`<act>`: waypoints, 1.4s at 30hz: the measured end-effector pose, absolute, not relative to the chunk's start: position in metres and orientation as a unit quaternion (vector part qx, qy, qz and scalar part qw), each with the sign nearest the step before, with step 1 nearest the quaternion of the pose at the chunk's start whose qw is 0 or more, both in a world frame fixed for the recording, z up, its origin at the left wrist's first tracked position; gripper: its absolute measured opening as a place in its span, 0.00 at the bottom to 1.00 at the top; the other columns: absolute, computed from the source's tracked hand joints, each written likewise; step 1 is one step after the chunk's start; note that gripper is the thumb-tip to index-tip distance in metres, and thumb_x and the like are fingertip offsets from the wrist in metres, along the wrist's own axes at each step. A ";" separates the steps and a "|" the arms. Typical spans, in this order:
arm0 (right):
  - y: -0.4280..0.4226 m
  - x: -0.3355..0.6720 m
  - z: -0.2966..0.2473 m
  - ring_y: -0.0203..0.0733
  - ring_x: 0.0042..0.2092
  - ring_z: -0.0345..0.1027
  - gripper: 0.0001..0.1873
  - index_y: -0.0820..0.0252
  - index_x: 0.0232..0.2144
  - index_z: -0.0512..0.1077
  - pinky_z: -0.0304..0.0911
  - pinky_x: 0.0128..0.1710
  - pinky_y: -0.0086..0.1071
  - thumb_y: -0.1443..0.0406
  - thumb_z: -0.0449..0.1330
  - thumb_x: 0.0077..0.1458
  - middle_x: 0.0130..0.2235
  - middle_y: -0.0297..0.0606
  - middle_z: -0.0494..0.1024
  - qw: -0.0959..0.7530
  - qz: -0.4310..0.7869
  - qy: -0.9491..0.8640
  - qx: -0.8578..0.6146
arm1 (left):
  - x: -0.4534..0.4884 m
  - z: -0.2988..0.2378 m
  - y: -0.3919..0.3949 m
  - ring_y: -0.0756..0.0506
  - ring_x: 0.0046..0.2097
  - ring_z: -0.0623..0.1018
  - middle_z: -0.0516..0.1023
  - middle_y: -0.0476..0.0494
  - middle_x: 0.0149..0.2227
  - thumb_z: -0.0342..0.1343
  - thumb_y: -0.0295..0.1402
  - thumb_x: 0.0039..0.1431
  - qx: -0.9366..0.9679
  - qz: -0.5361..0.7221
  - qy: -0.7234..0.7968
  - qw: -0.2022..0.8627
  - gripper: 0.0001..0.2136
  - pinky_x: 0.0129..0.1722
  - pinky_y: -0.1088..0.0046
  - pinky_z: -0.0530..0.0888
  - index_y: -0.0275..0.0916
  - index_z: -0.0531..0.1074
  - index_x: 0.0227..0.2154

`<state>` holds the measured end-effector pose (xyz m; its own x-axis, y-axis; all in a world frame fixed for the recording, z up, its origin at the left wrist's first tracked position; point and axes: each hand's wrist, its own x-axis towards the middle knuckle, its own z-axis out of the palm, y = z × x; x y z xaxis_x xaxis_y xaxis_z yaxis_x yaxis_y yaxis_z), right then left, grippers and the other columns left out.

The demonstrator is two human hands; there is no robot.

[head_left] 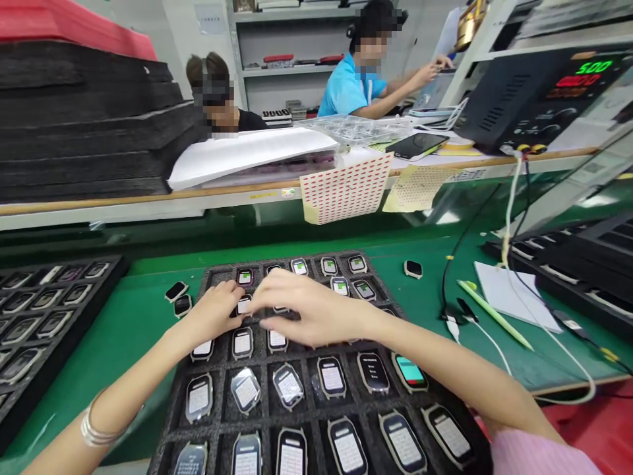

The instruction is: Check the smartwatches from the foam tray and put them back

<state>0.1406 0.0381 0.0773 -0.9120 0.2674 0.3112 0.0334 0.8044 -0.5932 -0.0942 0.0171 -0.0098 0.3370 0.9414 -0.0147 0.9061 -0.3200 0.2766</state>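
A black foam tray [316, 412] lies in front of me, its compartments filled with smartwatch faces without straps, most with lit screens. My left hand [217, 307] reaches in from the left and pinches a smartwatch [244, 305] at its edges, in the second row from the back. Over the same rows, my right hand [301, 307] is bent, thumb and fingers apart, with fingertips close to that watch's screen. I cannot tell whether they touch it. The right hand and forearm hide several watches beneath.
Two loose watches [179, 298] lie left of the tray, another watch [413, 269] right. Another watch tray [54, 316] stands far left. Cables [452, 326], a green pen [494, 315] and white paper [514, 293] lie right. Behind, a shelf holds a power supply [534, 99]. Two people sit beyond.
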 end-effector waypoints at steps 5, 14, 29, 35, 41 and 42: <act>0.088 0.134 0.013 0.54 0.46 0.64 0.11 0.71 0.40 0.74 0.61 0.47 0.46 0.72 0.60 0.53 0.41 0.52 0.71 0.020 0.072 -0.971 -0.229 | -0.094 -0.011 0.028 0.34 0.45 0.69 0.71 0.37 0.40 0.59 0.32 0.48 0.805 0.052 0.578 0.122 0.12 0.45 0.56 0.68 0.36 0.72 0.38; 0.103 0.127 0.004 0.61 0.45 0.66 0.16 0.71 0.34 0.75 0.61 0.46 0.49 0.69 0.72 0.42 0.39 0.52 0.72 0.026 0.137 -0.961 -0.240 | -0.093 -0.014 0.032 0.35 0.45 0.72 0.71 0.38 0.41 0.64 0.34 0.45 0.758 0.212 0.574 0.227 0.13 0.48 0.52 0.69 0.36 0.71 0.34; 0.055 0.172 0.037 0.34 0.30 0.69 0.26 0.59 0.47 0.68 0.65 0.19 0.22 0.70 0.70 0.44 0.39 0.38 0.71 0.359 0.715 -0.545 -0.250 | -0.030 0.034 -0.002 0.51 0.35 0.74 0.78 0.38 0.40 0.63 0.20 0.46 0.321 0.509 0.345 0.721 0.19 0.36 0.78 0.69 0.37 0.69 0.43; 0.051 0.173 0.016 0.28 0.22 0.63 0.32 0.59 0.52 0.62 0.59 0.13 0.18 0.69 0.68 0.46 0.40 0.42 0.75 0.327 0.705 -0.553 -0.300 | -0.026 0.015 -0.003 0.53 0.30 0.69 0.76 0.44 0.35 0.57 0.16 0.43 0.298 0.487 0.359 0.738 0.23 0.33 0.78 0.64 0.36 0.68 0.45; 0.043 0.174 0.018 0.34 0.23 0.68 0.21 0.59 0.52 0.66 0.62 0.15 0.23 0.64 0.60 0.55 0.35 0.40 0.75 0.383 0.632 -0.597 -0.313 | -0.028 0.017 -0.002 0.43 0.44 0.72 0.75 0.39 0.39 0.50 0.22 0.44 0.328 0.496 0.319 0.738 0.28 0.43 0.68 0.67 0.35 0.63 0.52; 0.042 0.174 0.018 0.34 0.22 0.68 0.19 0.60 0.50 0.67 0.61 0.15 0.23 0.63 0.59 0.56 0.35 0.40 0.76 0.390 0.621 -0.602 -0.317 | -0.027 0.018 -0.003 0.42 0.46 0.73 0.75 0.38 0.41 0.50 0.22 0.45 0.332 0.494 0.322 0.736 0.27 0.46 0.64 0.67 0.36 0.62 0.53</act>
